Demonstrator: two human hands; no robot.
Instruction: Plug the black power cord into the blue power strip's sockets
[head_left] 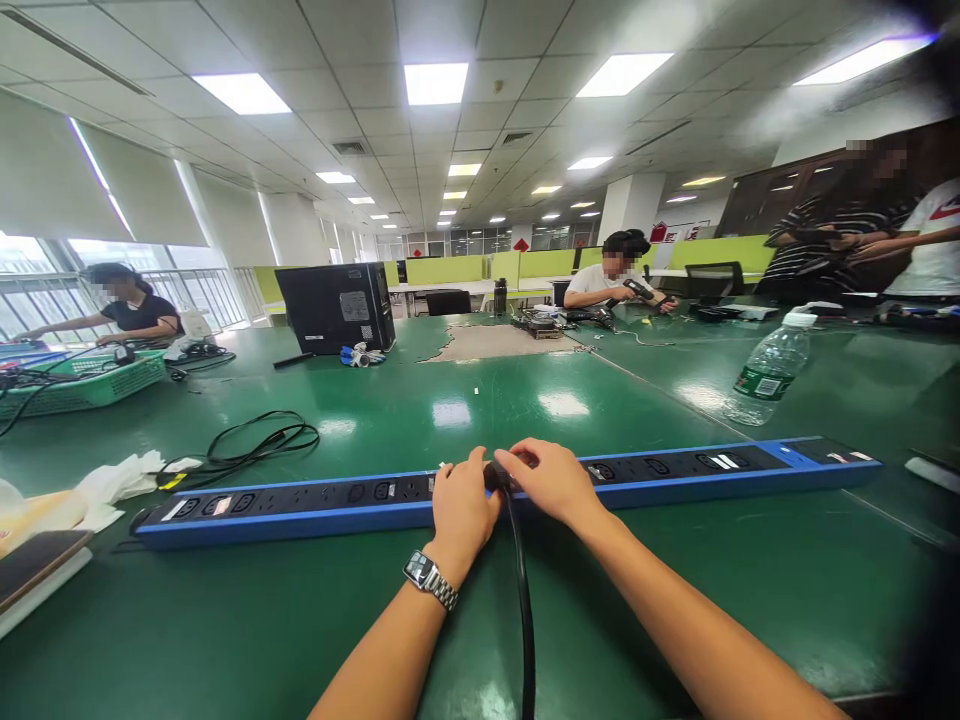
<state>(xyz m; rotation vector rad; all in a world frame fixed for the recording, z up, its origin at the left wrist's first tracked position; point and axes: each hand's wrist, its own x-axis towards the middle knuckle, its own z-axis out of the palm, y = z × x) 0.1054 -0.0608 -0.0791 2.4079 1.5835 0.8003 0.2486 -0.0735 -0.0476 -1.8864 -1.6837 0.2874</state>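
A long blue power strip [300, 518] with a black socket face lies across the green table. At its middle, a black plug [496, 474] sits on the socket face, its thick black cable [521, 590] running down toward me. My left hand [461, 505], with a metal-band watch on the wrist, rests over the strip, its fingers closed around the plug's left side. From the right, my right hand [551, 480] pinches the same plug with thumb and fingers. How deep the plug sits in the socket is hidden by my fingers.
A coiled black cable [262, 440] lies behind the strip's left part. Farther back stand a black computer case [337, 308] and a green basket [112, 385]. A water bottle [772, 370] stands at the right. A phone [37, 570] lies at the near left. Several people are around the table.
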